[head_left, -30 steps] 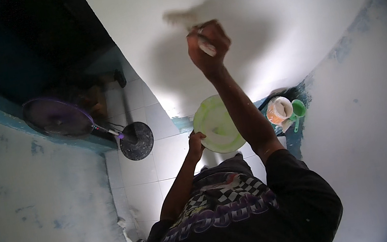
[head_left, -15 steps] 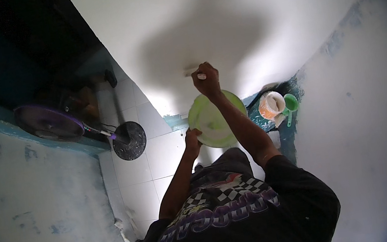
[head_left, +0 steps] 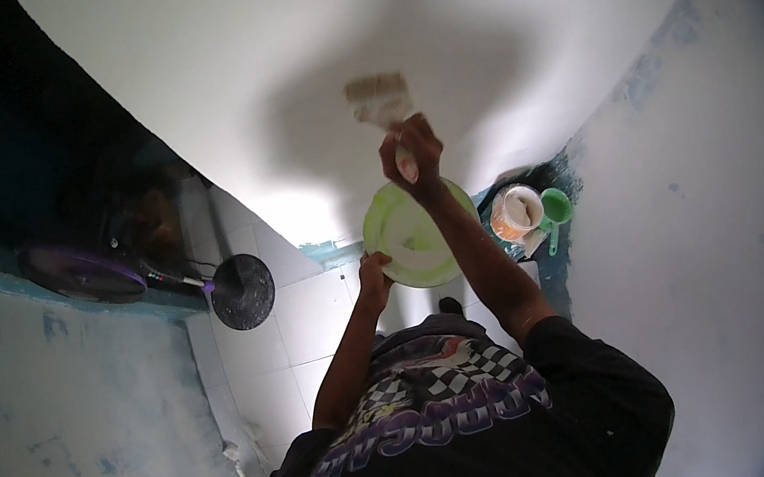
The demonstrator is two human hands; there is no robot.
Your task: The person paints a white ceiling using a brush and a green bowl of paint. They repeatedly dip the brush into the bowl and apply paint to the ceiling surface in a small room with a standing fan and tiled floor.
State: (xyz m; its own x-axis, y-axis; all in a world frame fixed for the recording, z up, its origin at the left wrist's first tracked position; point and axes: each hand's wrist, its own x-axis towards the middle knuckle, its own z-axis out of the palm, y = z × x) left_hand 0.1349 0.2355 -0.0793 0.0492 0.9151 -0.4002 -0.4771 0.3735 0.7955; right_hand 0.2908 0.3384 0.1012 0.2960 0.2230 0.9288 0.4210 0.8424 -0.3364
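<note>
Well, from where I stand: right hand (head_left: 412, 149) closed around the pale handle of a wide, flat paintbrush with whitish-tan bristles (head_left: 380, 99). Brush is up before the white-coated wall (head_left: 216, 75), bristles pointing away from the body; whether they touch the wall, cannot tell.

Left hand (head_left: 374, 275) clamped on the left rim of a round, light-green basin (head_left: 373, 230), held below the brush, pale matter inside.

Risks, as I judge them. One hand at one edge: a full basin could tip toward its far side if that grip slackens. A loaded brush could drip onto the forearm or the white floor tiles (head_left: 301, 326) should it swing clear of the basin. Right forearm crosses over the basin's right side; a low stroke could knock it. Orange-and-white tub (head_left: 506, 217) and green plastic dipper (head_left: 555, 206) sit close together by the wall's foot; a careless sidestep could upset them.
</note>
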